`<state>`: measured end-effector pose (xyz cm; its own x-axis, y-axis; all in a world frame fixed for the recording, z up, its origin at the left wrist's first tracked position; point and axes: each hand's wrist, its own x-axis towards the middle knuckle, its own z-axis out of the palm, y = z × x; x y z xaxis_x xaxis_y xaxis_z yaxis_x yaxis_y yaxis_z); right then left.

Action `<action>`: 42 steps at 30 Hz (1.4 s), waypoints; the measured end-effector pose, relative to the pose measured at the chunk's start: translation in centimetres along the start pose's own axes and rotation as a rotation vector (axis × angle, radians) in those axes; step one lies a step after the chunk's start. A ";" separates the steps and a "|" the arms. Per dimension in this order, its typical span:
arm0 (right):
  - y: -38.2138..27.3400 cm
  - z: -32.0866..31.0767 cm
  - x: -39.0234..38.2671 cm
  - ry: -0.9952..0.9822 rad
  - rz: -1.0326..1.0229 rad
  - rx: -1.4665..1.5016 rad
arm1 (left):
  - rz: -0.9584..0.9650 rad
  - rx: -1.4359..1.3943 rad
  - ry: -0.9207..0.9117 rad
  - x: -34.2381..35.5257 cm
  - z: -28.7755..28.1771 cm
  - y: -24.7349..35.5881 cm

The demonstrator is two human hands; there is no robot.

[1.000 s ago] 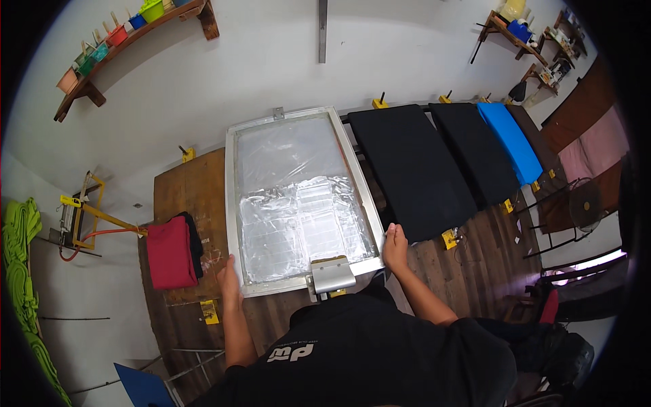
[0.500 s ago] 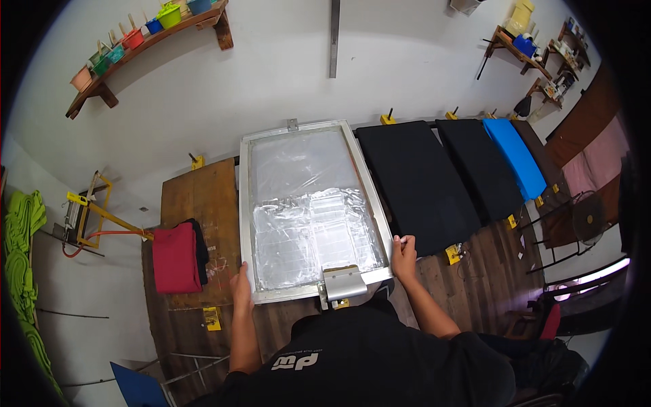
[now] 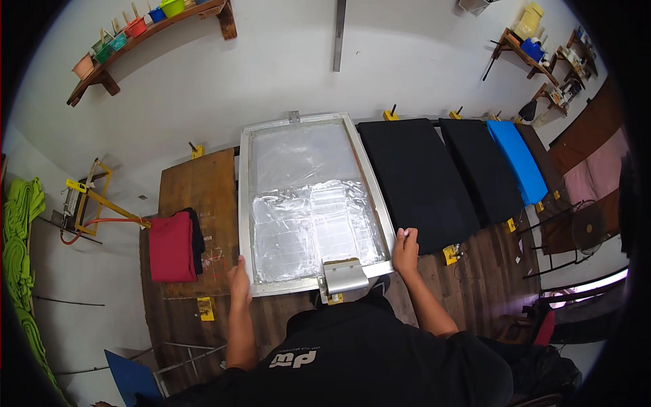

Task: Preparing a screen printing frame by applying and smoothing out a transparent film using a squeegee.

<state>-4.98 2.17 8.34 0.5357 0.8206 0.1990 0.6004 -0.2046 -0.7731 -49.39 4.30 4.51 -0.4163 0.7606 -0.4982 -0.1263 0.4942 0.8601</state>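
A large screen printing frame (image 3: 367, 176) with a pale metal border lies before me, its mesh half hazy and half covered with shiny clear film. My left hand (image 3: 239, 281) grips the frame's near left edge, fingers hidden beneath it. At the near right corner my right hand (image 3: 405, 251) is closed round the rim. A bent metal bracket (image 3: 345, 277) is fixed to the near edge, between my hands. To the left, folded red cloth (image 3: 171, 249) and black cloth rest on a wooden board (image 3: 199, 180).
On the right stand black-covered boards (image 3: 415, 183) and a blue one (image 3: 517, 161), with yellow clamps (image 3: 450, 255) at their ends. A shelf of coloured tubs (image 3: 159, 25) hangs at upper left. Green cloth (image 3: 17, 254) piles at far left; a fan (image 3: 588, 225) stands right.
The view has shifted slightly, and most things sit a little higher in it. Both hands keep the same hold on the frame.
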 end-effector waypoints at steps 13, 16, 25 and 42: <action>0.7 -0.3 0.4 -0.029 -0.038 -0.047 | 0.040 0.067 0.063 -1.2 0.3 1.2; 0.4 -0.4 0.6 -0.034 -0.040 -0.051 | 0.054 0.091 0.070 -1.3 0.3 1.2; 0.4 -0.6 0.6 -0.072 -0.048 -0.087 | 0.056 0.035 0.060 -1.5 0.3 1.3; 0.4 -1.2 0.4 -0.043 -0.114 -0.077 | 0.068 0.049 0.024 -1.9 -0.3 1.0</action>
<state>-3.85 1.83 8.84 0.4369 0.8625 0.2555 0.7004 -0.1480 -0.6982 -48.97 3.21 6.33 -0.4438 0.7830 -0.4358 -0.0527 0.4627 0.8850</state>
